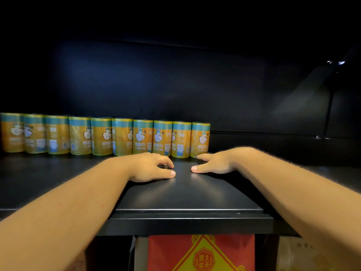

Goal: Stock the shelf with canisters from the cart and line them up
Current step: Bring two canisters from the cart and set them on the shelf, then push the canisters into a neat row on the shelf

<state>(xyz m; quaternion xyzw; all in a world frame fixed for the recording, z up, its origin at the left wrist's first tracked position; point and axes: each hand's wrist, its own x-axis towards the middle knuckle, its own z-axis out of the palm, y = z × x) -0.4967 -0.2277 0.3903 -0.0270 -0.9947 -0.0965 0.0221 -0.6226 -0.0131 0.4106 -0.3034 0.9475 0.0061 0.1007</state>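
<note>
Several orange canisters with teal tops (pixel 105 136) stand upright in one row along the back of the black shelf (pixel 187 194), from the far left edge to just right of centre. The rightmost canister (pixel 200 139) ends the row. My left hand (pixel 151 167) lies palm down on the shelf just in front of the row, fingers loosely bent, holding nothing. My right hand (pixel 213 162) lies flat beside it, its fingertips close to the base of the rightmost canister. Whether they touch it I cannot tell. No cart is in view.
The right part of the shelf (pixel 283 153) behind my right arm holds no canisters and is dark. A red and yellow package (pixel 201 253) sits on the level below the shelf's front edge (pixel 187 222).
</note>
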